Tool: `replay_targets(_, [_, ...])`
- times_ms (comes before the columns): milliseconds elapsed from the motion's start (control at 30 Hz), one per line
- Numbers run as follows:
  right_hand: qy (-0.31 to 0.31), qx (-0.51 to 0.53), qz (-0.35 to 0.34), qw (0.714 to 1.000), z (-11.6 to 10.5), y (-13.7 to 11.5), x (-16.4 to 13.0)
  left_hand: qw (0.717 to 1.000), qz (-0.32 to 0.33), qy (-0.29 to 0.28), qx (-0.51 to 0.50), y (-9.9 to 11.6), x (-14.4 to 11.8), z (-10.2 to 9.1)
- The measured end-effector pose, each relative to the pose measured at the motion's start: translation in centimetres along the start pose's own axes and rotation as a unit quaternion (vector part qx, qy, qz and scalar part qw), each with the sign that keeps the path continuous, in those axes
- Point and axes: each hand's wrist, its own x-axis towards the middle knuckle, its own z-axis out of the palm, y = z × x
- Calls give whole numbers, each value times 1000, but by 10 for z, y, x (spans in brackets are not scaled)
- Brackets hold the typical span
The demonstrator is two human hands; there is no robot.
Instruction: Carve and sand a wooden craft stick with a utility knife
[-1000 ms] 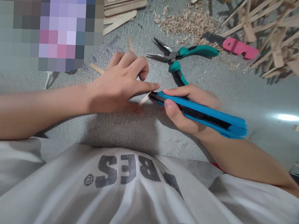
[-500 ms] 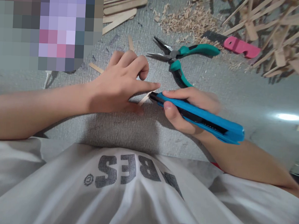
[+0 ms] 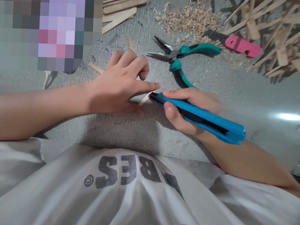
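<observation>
Your left hand [image 3: 118,84] lies flat on the mat [image 3: 119,131], forefinger and thumb stretched out and pressing a wood strip [image 3: 144,99] down; the other fingers are curled. The strip pokes out between those two fingertips, just left of the knife [image 3: 201,117]. Your right hand [image 3: 190,109] is closed around the knife, whose tip meets the strip. Beyond the knife lie the pliers [image 3: 179,59], jaws parted. Right of the pliers is a pink tool [image 3: 242,47], beside shavings [image 3: 191,19].
</observation>
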Motion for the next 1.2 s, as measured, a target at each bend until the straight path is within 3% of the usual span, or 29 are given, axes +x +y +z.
replay_targets(167, [-1,-25,19,999,0,1,-2,1000,6,1,-20,-1,-2,0])
replay_targets(600, [4,-3,-41,999,2,3,3,999,-21,3,-48,5,5,0])
replay_targets(833, [-5,3,-52,999,2,1,5,992,-46,15,-118,5,6,-3])
replay_targets(1067, [0,10,-61,998,5,0,7,994,-18,33,-104,3,5,1])
replay_targets(1200, [-15,12,-69,997,4,-3,9,988,-47,34,-145,5,8,-4])
